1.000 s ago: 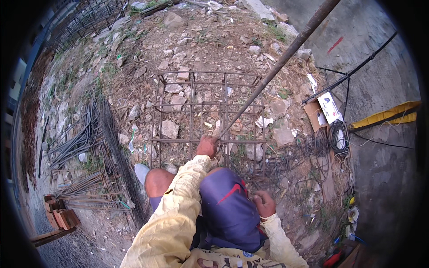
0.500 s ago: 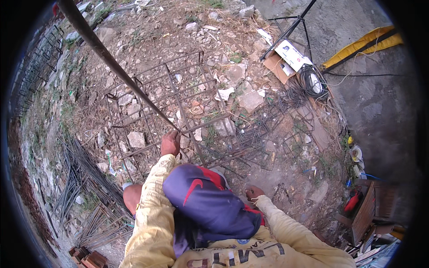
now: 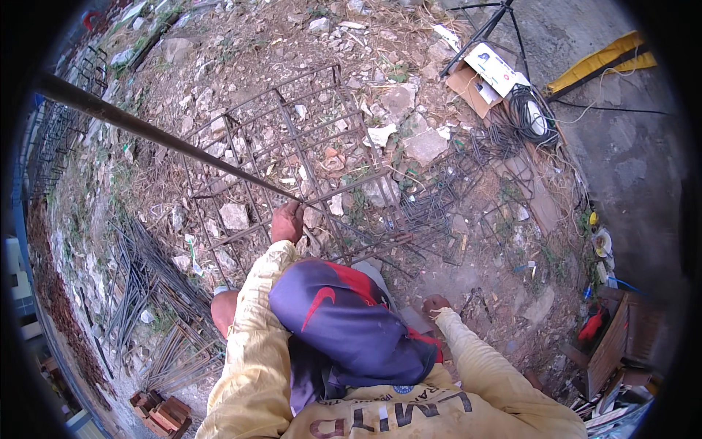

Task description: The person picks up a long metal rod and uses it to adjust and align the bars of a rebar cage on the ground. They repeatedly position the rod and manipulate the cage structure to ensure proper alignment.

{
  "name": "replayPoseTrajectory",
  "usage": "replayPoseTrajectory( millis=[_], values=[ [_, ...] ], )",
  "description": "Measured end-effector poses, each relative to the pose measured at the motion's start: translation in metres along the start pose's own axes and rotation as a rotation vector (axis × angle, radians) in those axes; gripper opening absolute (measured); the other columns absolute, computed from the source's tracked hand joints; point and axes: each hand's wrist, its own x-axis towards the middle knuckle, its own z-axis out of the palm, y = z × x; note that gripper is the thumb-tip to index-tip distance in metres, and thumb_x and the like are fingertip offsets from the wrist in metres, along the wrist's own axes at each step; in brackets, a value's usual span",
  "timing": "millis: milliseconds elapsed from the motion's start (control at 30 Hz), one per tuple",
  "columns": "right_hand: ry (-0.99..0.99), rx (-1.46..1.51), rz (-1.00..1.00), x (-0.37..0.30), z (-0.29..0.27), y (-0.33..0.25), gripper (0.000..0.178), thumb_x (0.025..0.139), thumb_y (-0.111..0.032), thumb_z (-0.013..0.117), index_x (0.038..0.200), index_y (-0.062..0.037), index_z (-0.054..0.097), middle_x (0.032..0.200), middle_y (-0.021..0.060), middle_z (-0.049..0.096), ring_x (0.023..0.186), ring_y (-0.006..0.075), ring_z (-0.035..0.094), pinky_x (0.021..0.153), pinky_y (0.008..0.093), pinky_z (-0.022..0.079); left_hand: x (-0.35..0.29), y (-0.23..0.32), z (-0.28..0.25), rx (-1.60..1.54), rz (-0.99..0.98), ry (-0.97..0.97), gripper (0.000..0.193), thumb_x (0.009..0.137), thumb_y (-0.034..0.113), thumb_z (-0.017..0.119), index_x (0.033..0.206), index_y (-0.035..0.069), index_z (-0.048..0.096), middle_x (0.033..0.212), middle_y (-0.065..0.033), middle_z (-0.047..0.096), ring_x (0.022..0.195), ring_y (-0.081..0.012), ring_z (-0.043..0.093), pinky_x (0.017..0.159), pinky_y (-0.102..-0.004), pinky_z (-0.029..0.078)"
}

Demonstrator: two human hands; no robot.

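Ahead, the cage (image 3: 295,139) is apparently being steadied near the rod (image 3: 175,144) by the left hand (image 3: 287,222) (its fingers and the right hand's (image 3: 436,304) are curled; any hold cannot be confirmed); firm support is seemingly being required.

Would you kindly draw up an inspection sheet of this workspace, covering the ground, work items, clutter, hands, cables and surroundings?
Surface: uneven dirt ground strewn with stones.
Work items: metal cage of crossed bars on the ground; a long rod slants across it.
Clutter: thin rods at left, bricks at lower left, open cardboard box at upper right.
Hands: left hand at the rod's near end, exact grip unclear; right hand low near the ground, contents unclear.
Cables: coiled black cable beside the box.
Surroundings: grey concrete at right, with a yellow-and-black strip.
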Motion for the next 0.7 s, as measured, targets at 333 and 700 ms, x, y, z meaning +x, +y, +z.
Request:
replayPoseTrajectory(
  millis=[333,700],
  values=[
    [-0.127,0.093,-0.039,0.068,0.048,0.022,0.019,0.088,-0.021,0.060,0.092,-0.0032,0.062,0.067,0.0040,0.058,0.057,0.0172,0.056,0.050,0.0336,0.045,-0.001,0.004,-0.001,0.006,-0.029,-0.042,0.025,0.095,0.027,0.059,0.107,0.007,0.069,0.101,-0.0196,0.066,0.099,-0.0406,0.057,0.089,-0.0475,0.045],
    [-0.186,0.435,0.449,0.159,0.110,-0.109,0.026,0.096,-0.032,0.057,0.107,-0.0086,0.062,0.088,0.0075,0.067,0.074,0.0244,0.066,0.058,0.0397,0.054,-0.003,-0.005,-0.005,0.041,-0.046,-0.051,0.027,0.095,0.027,0.060,0.109,0.006,0.069,0.108,-0.0194,0.067,0.103,-0.0395,0.059,0.092,-0.0458,0.045]
  ],
)
